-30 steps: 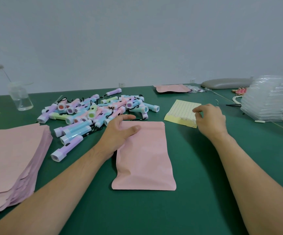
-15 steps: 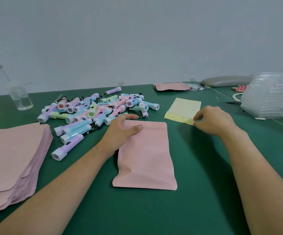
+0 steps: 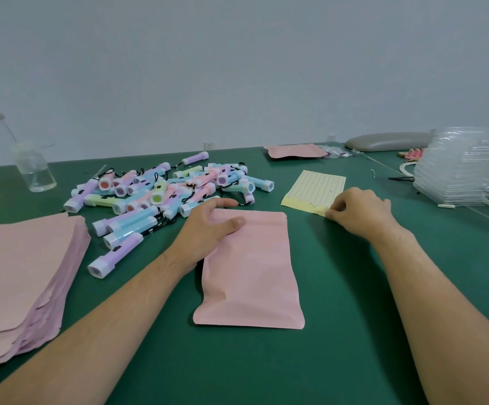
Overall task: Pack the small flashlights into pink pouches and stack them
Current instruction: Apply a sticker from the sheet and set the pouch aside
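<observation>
A flat pink pouch (image 3: 252,276) lies in the middle of the green table (image 3: 354,331). My left hand (image 3: 208,229) rests on its upper left corner, thumb across the top edge. A heap of small pastel flashlights (image 3: 167,191) lies behind that hand. My right hand (image 3: 357,211) pinches the near corner of a yellow sticker sheet (image 3: 313,188) to the right of the pouch. A thick stack of pink pouches (image 3: 21,276) sits at the left.
Another pink pouch (image 3: 295,150) lies at the back. A stack of clear plastic trays (image 3: 459,171) stands at the right, with a grey pad (image 3: 389,141) behind it. A clear jar (image 3: 34,168) stands at the back left.
My right hand has moved down from the sheet's right edge to its near corner and pinched it. My left hand stays on the pouch.
</observation>
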`<act>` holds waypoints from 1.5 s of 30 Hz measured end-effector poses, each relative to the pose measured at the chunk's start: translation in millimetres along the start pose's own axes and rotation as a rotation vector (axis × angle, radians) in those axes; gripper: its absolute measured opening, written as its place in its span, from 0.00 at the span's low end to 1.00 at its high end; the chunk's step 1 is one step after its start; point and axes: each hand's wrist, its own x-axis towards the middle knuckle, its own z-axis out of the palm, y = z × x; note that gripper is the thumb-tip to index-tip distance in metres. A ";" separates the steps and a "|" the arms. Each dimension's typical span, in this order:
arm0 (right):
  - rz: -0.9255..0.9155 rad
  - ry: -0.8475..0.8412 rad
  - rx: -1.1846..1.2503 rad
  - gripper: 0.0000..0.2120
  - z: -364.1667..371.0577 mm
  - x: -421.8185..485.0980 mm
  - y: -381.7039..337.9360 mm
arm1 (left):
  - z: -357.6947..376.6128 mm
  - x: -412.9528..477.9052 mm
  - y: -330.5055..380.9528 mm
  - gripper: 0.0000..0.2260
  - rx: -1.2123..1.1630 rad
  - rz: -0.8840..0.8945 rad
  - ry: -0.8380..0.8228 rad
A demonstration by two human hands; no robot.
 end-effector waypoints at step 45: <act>-0.472 -0.042 0.445 0.20 10.8 -62.0 -112.7 | 1.2 -3.7 7.5 0.17 -0.181 -0.018 0.160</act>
